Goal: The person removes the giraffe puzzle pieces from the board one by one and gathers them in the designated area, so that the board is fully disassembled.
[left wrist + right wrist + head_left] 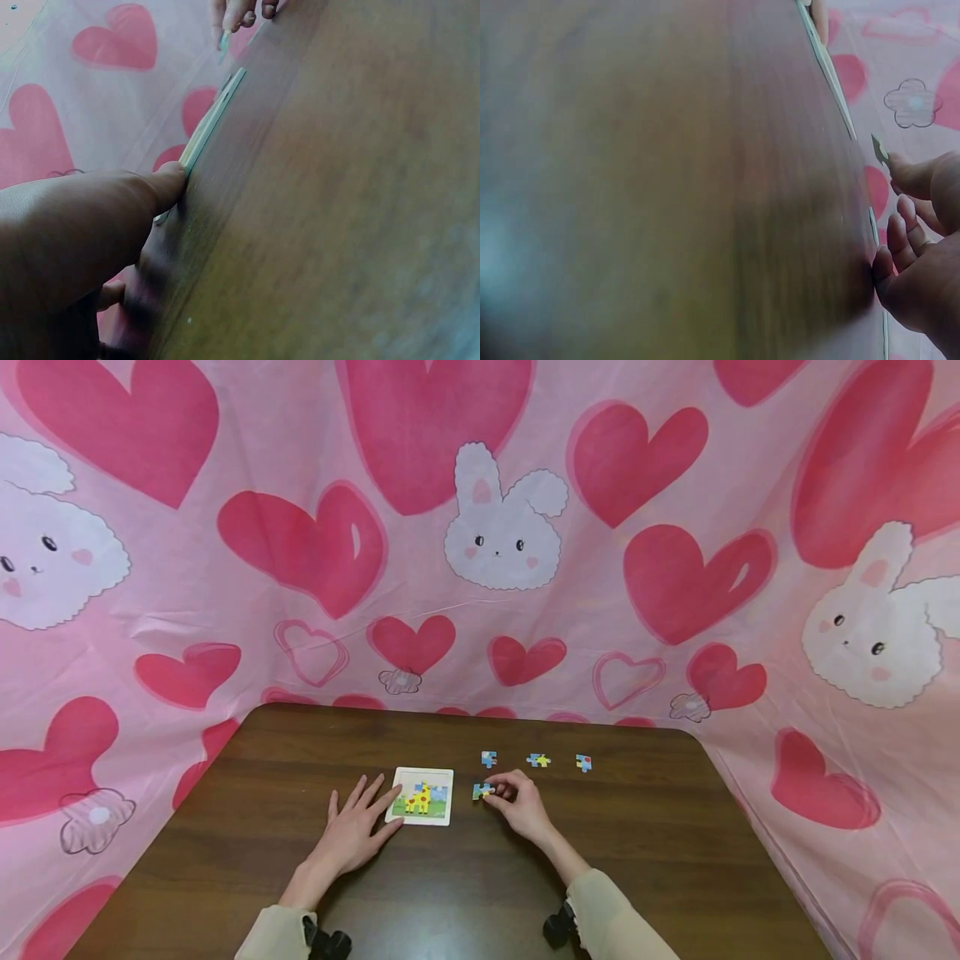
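A white-framed puzzle board with a giraffe picture, partly filled, lies on the table. My left hand rests beside it with fingers spread, its thumb and index finger touching the board's left edge. In the left wrist view the thumb presses on the board's rim. My right hand pinches a jigsaw piece between thumb and fingers, just right of the board. The right wrist view shows this piece edge-on, raised off the table.
Three loose jigsaw pieces lie in a row behind my right hand: a blue one, a blue-and-yellow one and a blue-and-red one. A pink curtain with hearts and rabbits hangs behind the dark wooden table.
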`<state>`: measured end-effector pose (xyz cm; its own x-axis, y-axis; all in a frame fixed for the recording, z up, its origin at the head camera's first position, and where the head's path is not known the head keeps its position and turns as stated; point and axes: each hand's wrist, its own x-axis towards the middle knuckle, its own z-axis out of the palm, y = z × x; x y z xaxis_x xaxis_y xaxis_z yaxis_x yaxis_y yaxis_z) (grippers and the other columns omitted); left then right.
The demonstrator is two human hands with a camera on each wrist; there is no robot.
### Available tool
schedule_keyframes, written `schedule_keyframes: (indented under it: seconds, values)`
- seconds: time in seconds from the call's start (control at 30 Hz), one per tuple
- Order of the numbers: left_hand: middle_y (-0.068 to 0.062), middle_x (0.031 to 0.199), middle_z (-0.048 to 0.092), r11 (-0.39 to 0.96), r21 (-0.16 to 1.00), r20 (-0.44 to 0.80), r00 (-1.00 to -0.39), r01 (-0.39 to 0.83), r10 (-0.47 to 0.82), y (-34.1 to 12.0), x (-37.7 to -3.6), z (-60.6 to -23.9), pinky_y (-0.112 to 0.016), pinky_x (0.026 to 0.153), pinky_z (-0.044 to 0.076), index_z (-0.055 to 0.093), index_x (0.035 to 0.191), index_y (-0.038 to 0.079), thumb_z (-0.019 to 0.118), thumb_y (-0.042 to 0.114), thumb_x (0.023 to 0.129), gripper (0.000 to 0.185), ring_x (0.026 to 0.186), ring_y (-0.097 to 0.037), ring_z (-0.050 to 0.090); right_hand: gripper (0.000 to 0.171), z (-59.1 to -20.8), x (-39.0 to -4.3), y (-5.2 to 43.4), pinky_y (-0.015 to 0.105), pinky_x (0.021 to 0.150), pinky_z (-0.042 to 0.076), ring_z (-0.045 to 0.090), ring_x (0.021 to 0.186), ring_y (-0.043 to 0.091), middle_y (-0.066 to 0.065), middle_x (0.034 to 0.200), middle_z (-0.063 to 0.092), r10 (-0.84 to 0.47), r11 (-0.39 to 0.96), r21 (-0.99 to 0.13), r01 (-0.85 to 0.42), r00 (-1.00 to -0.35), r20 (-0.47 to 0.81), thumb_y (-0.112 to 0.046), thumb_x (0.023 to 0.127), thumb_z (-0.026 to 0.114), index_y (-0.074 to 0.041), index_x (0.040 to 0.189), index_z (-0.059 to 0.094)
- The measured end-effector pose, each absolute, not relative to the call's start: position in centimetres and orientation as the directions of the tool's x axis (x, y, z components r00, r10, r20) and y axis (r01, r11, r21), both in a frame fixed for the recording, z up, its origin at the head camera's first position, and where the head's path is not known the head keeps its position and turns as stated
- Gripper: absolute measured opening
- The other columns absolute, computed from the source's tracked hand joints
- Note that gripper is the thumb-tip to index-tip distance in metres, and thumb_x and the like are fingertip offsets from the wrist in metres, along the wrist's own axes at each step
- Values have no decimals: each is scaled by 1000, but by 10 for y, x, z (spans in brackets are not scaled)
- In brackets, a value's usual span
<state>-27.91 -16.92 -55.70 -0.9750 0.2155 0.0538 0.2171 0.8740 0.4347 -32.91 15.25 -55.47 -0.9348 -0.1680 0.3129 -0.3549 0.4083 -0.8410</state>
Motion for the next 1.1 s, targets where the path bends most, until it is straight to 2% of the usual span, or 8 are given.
schedule_keyframes:
  seconds: [0.23, 0.53, 0.77, 1.1]
  values:
    - [-22, 177, 38, 868, 445, 61, -975, 219, 215, -170, -279, -557, -89, 125, 5, 52, 165, 20, 69, 45, 107, 66, 168, -54, 23, 21, -555, -326, 158, 18, 75, 48, 59, 80, 13, 15, 90, 67, -174, 401, -853, -332, -943, 285, 8, 86, 87, 2, 105, 82]
    - [-22, 177, 38, 869, 444, 59, -975, 218, 215, -169, -280, -559, -90, 125, 4, 52, 165, 20, 69, 46, 106, 66, 168, -53, 23, 21, -562, -319, 166, 20, 74, 47, 56, 80, 11, 11, 90, 65, -165, 427, -846, -319, -948, 274, 8, 86, 88, 1, 105, 82]
    - [-22, 177, 39, 867, 447, 64, -974, 222, 217, -169, -279, -559, -89, 125, 5, 53, 165, 20, 69, 45, 106, 66, 167, -53, 24, 22, -568, -318, 164, 19, 76, 46, 54, 81, 6, 8, 90, 65, -150, 475, -813, -336, -942, 302, 7, 86, 88, -1, 106, 83]
    - [-22, 177, 38, 866, 447, 66, -974, 224, 217, -170, -280, -560, -89, 125, 4, 51, 166, 20, 68, 46, 107, 67, 168, -54, 23, 22, -570, -316, 160, 21, 78, 48, 57, 82, 11, 0, 89, 63, -138, 576, -725, -378, -919, 369, 2, 85, 91, -7, 104, 84]
